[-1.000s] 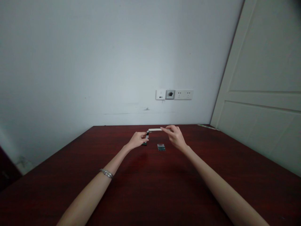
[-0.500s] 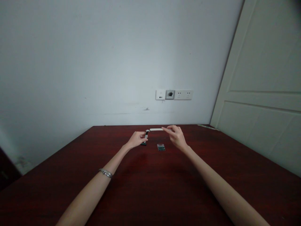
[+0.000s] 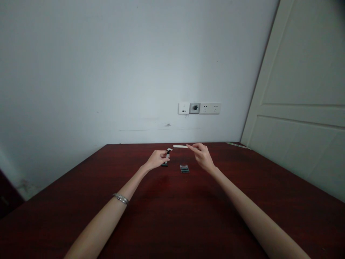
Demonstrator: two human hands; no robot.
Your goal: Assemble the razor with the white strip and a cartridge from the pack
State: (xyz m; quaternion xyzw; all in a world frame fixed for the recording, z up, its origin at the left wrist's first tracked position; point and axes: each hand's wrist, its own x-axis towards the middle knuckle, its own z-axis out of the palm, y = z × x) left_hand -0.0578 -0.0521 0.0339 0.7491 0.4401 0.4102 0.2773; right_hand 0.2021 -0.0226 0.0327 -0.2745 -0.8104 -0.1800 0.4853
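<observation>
My left hand [image 3: 157, 159] is closed around the handle of a razor [image 3: 168, 155], which stands nearly upright with its pale head at the top. Below those fingers shows a dark green piece [image 3: 164, 165]; whether it joins the razor is hard to tell. My right hand [image 3: 202, 156] pinches a slim white stick [image 3: 180, 146] that points left toward the razor head, a small gap apart from it. Its far end is too small to make out. Between the hands, nearer to me, a clear plastic case [image 3: 184, 168] with dark green contents lies on the table.
The dark red wooden table [image 3: 172, 216] runs back to a pale wall [image 3: 134, 72]. Sockets [image 3: 210, 108] are set in that wall above the table. A white panelled door [image 3: 302, 90] leans in at the right, and a thin flat strip [image 3: 238, 145] lies near the back right edge.
The white stick has lifted slightly and drawn a little right, away from the razor head. My left hand and the razor hold almost the same place.
</observation>
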